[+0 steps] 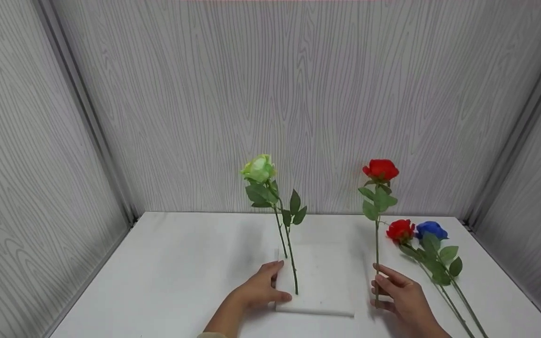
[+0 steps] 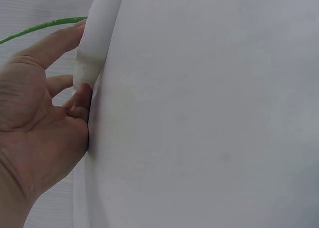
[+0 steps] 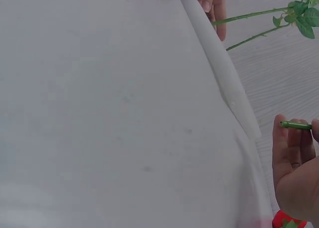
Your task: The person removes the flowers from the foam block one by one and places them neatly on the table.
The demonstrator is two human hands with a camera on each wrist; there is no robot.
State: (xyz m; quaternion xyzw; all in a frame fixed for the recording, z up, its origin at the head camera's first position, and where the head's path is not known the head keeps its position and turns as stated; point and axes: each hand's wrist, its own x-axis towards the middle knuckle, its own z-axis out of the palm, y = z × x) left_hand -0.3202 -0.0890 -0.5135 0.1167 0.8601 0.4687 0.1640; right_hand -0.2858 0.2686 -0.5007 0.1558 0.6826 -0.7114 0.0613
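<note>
A white slab [image 1: 322,281], likely foam, lies on the table. My left hand [image 1: 261,287] holds its left edge, and the left wrist view shows curled fingers [image 2: 82,101] against the side. Two stems stand on the slab, leaning left, with a pale green rose [image 1: 258,169] at the top; overlapping blooms make it unclear whether there is a second one. To the right of the slab, my right hand [image 1: 404,295] pinches the lower stem of a red rose [image 1: 381,170], held upright. The stem's cut end [image 3: 294,124] shows between thumb and fingers in the right wrist view.
A second red rose [image 1: 400,231] and a blue rose [image 1: 431,230] lie side by side on the right of the white table [image 1: 172,272]. Grey wood-grain panels [image 1: 270,94] enclose the back and sides.
</note>
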